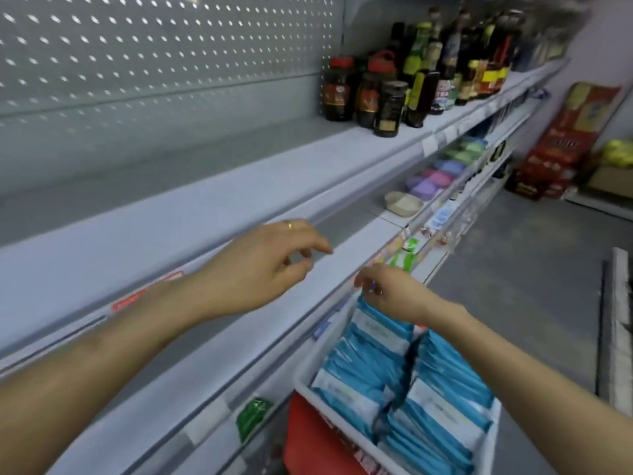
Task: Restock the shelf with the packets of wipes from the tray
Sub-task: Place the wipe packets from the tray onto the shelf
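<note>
We are holding our right hand (390,293) at the far end of the white tray (305,375), its fingertips pinching the top edge of the farthest packet (376,323) in the left of 2 rows of blue-and-white packets of wipes (442,402) standing on edge there. Our left hand (270,265), wearing 1 ring (290,225), is hovering apart from it over the bare grey shelf (356,241), fingers loosely curled and holding nothing. Dark bottles (387,97) are standing on the shelf above.

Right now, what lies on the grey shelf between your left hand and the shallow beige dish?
Nothing: the head view shows bare grey shelf from left hand to shallow beige dish.
</note>
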